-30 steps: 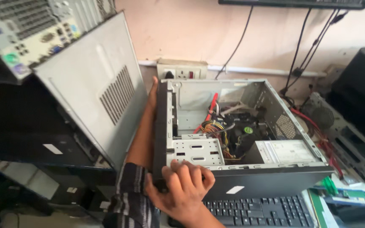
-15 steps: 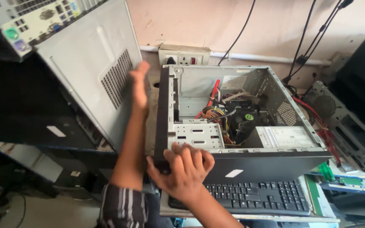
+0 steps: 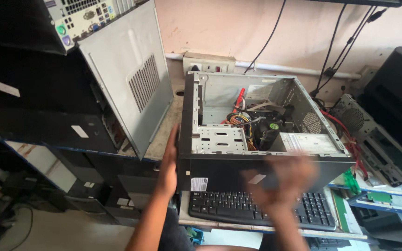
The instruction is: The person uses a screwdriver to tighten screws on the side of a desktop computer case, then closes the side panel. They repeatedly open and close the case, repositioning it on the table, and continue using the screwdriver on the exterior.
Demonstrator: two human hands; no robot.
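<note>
An open desktop computer case lies on its side on the bench, with coloured cables, a fan and a drive cage visible inside. My left hand lies flat against the case's left front corner, fingers extended. My right hand is blurred with motion in front of the case's black front panel, fingers spread, holding nothing. It hovers just above a black keyboard that lies at the bench's near edge.
A second grey computer tower leans tilted at the left. A wall socket strip and hanging cables are behind the case. Loose metal case parts and a black box sit at the right. More black towers stand under the bench.
My left hand dropped from the case's upper left side to its lower front corner. My right hand came off the front top edge and swung right, now blurred.
</note>
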